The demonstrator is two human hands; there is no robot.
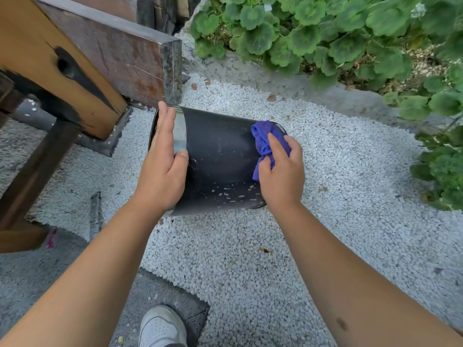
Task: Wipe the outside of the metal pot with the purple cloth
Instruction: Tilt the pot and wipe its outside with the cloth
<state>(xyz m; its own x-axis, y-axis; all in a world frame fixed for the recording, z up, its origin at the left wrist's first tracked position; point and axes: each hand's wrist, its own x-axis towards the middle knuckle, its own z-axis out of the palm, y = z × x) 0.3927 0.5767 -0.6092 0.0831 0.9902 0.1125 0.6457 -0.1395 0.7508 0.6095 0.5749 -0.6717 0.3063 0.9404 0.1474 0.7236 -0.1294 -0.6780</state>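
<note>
Metal pot (pixel 220 156) on its side over the white gravel (pixel 325 209), near the gravel's far-left edge by the wooden beam (pixel 57 71). My left hand (pixel 162 166) lies flat against the rim end, fingers straight. My right hand (pixel 283 176) bunches the purple cloth (pixel 263 136), fingers curled, pressing it to the base end.

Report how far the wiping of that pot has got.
Done: the upper wall of the metal pot looks dark and mostly free of marks. In hand: the left hand steadies the rim end while the right hand presses the purple cloth near the base end. Left: pale specks still dot the lower wall, so that part needs wiping.
</note>
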